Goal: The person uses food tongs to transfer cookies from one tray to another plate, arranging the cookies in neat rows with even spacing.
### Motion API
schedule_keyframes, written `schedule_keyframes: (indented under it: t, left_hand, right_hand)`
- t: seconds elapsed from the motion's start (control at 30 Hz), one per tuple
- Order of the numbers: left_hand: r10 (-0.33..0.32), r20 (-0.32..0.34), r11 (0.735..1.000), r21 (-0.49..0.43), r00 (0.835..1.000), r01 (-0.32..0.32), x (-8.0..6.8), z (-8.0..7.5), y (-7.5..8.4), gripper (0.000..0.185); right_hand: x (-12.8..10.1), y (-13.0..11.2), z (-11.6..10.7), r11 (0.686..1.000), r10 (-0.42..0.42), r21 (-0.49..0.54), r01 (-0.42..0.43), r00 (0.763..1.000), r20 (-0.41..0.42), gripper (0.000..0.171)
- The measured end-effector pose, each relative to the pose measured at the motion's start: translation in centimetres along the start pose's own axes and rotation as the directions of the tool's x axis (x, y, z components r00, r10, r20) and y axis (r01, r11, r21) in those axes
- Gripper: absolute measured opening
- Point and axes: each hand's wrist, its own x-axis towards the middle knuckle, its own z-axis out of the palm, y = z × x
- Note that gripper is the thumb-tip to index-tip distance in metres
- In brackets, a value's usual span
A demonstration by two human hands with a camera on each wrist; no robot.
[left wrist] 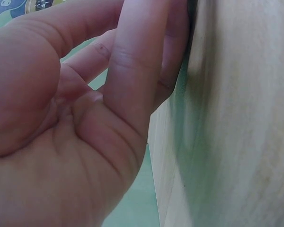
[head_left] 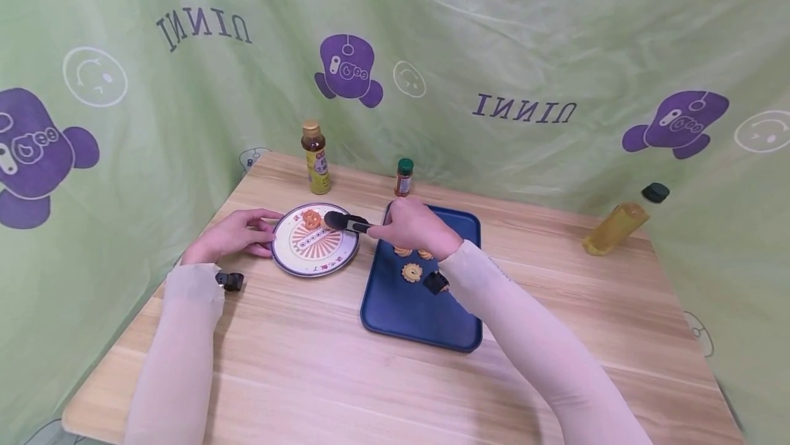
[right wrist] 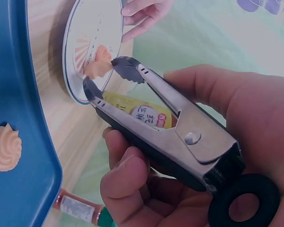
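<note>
In my right hand (head_left: 412,222) I hold a pair of black and steel tongs (right wrist: 180,127). A piped butter cookie (right wrist: 97,69) is between the tong tips, over the white patterned plate (head_left: 290,253). Another, more orange cookie (head_left: 311,219) lies on the plate near its back rim. My left hand (head_left: 237,232) holds the plate's left rim, fingers bent. Several swirled cookies (head_left: 411,272) sit on a dark blue tray (head_left: 401,318), partly hidden by my right hand and forearm.
Behind the plate stands a sauce bottle (head_left: 317,164) with a yellow label. A small green-capped spice jar (head_left: 403,179) stands behind the tray. Far right is an oil bottle (head_left: 617,225) with a dark cap. A green printed curtain (head_left: 432,20) surrounds the wooden table (head_left: 296,376).
</note>
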Motion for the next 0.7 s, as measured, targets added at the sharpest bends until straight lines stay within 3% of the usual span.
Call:
schedule_keyframes:
  t: [0.4,0.7]
  left_hand:
    - [0.015,0.012,1.000,-0.007,1.000,-0.015,0.11,-0.08,-0.02,0.064]
    - [0.025,0.016,1.000,-0.013,1.000,-0.025,-0.03,-0.04,0.03,0.063]
  right_hand:
    - [0.02,-0.58,0.65,0.999,0.001,-0.041,-0.004,0.997,-0.076,0.068]
    - [0.60,-0.72,0.13,0.997,0.042,-0.060,-0.045,0.998,-0.054,0.068]
